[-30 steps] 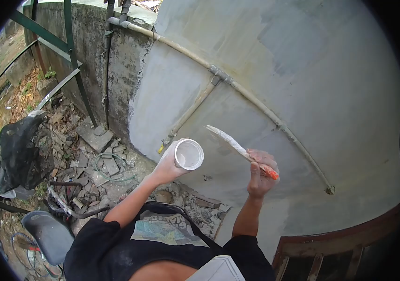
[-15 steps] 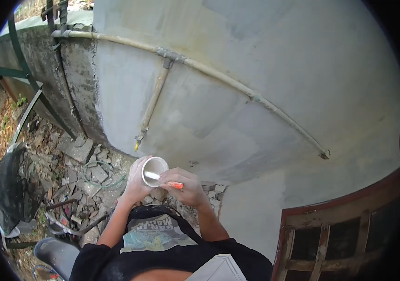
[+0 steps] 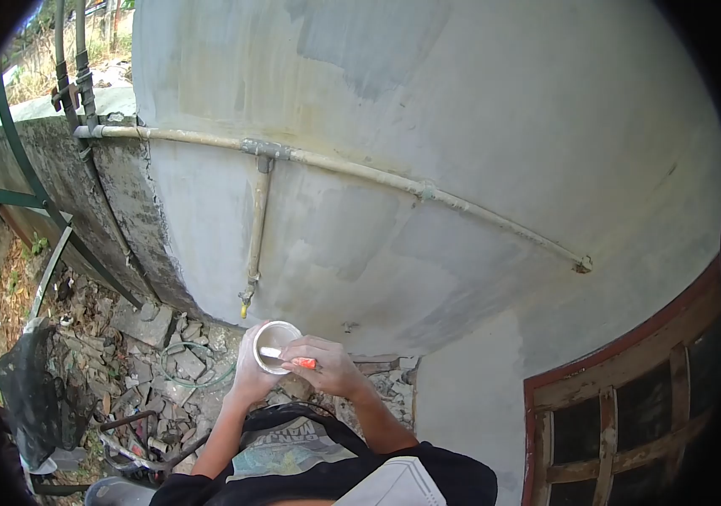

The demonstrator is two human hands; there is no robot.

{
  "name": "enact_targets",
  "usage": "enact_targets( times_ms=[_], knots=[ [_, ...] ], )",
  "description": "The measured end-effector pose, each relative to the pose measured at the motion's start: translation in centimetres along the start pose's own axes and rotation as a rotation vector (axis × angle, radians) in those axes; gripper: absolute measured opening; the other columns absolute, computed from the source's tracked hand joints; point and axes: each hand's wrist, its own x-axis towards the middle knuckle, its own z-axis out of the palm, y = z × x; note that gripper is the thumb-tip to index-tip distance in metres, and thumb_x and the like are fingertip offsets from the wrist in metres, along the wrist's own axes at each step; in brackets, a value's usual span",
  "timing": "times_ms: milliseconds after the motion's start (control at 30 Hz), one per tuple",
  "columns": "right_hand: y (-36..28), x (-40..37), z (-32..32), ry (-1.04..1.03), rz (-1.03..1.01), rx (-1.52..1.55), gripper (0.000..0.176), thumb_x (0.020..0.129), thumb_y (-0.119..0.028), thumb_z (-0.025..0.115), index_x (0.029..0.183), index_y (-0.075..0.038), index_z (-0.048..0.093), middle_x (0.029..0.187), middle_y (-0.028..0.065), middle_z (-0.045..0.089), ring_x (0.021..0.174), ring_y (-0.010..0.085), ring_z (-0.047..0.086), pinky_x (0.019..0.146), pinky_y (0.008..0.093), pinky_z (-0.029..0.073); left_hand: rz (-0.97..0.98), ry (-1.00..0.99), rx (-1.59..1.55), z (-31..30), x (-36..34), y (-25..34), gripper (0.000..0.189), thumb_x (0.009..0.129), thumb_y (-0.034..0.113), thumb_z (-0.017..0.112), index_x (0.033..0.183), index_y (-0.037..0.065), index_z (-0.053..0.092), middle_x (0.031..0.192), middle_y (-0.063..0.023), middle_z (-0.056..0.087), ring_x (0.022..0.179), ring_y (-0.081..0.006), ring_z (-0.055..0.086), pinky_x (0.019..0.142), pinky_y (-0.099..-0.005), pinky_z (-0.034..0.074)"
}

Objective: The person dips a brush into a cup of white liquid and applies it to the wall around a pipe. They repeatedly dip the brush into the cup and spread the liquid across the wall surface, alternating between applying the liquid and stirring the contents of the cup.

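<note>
A round white cup [image 3: 279, 327] is held at chest height, its open top facing the camera. My left hand [image 3: 251, 368] is closed around the cup's left side. My right hand [image 3: 333, 366] grips a tool with an orange-red handle [image 3: 304, 363]. The tool's white end [image 3: 270, 352] is inside the cup. Some fingers of my right hand reach over the cup's right rim. What the cup contains is hard to make out.
A pale patchy wall [image 3: 360, 228] rises ahead, carrying a pipe [image 3: 352, 168] and a yellow-handled tap [image 3: 244, 309]. Rubble [image 3: 188, 363], a green hose [image 3: 166, 371] and a dark bag [image 3: 36, 396] lie left. A wooden-framed window [image 3: 609, 422] is at right.
The view has tilted up, so the wall, pipe and hands sit lower in the frame. Both hands keep their hold, and the tool's white end remains in the cup.
</note>
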Motion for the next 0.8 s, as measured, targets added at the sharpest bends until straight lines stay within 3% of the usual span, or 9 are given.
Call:
enact_targets(
  times_ms=[233,300,400,467,800],
  knots=[
    [0.0,-0.8,-2.0,0.171,0.035,0.12,0.016,0.086,0.004,0.077,0.1,0.0,0.071,0.103,0.0146,0.074,0.098,0.0283,0.074,0.088,0.0361,0.058,0.026,0.038,0.061,0.2,1.7,1.0,0.084,0.069,0.022,0.093,0.14,0.002,0.053,0.138,-0.0187,0.057,0.129,-0.0371,0.055,0.109,-0.0468,0.043],
    [-0.4,-1.2,-2.4,0.269,0.047,0.149,0.012,0.088,0.007,0.074,0.098,0.003,0.068,0.104,0.0187,0.073,0.1,0.0307,0.073,0.091,0.0411,0.059,0.051,0.023,0.097,0.0,2.4,1.1,0.083,0.071,0.023,0.091,0.141,0.002,0.052,0.14,-0.019,0.057,0.131,-0.0379,0.054,0.109,-0.0466,0.042],
    [-0.3,-1.6,-2.6,0.361,0.094,0.22,0.011,0.091,0.003,0.072,0.1,0.002,0.066,0.102,0.0186,0.071,0.1,0.0326,0.072,0.092,0.0453,0.058,0.085,0.063,0.165,-0.4,3.2,1.6,0.082,0.075,0.025,0.09,0.142,-0.001,0.05,0.136,-0.0195,0.057,0.129,-0.0381,0.054,0.111,-0.0461,0.041],
    [0.1,-1.6,-2.8,0.517,0.022,0.314,0.012,0.096,-0.003,0.069,0.105,0.002,0.063,0.101,0.0171,0.068,0.099,0.0327,0.07,0.094,0.05,0.057,0.099,0.077,0.18,-0.5,3.8,1.4,0.083,0.075,0.025,0.09,0.142,-0.001,0.05,0.136,-0.0198,0.057,0.13,-0.0385,0.054,0.111,-0.0464,0.041],
    [1.3,-1.7,-2.8,0.627,0.03,0.271,0.018,0.098,-0.009,0.07,0.108,0.001,0.061,0.103,0.0166,0.068,0.1,0.0312,0.069,0.095,0.0504,0.057,0.062,0.078,0.134,-0.5,5.0,1.7,0.077,0.074,0.024,0.09,0.138,0.0,0.054,0.132,-0.018,0.061,0.126,-0.0355,0.058,0.109,-0.0449,0.044]
  ],
)
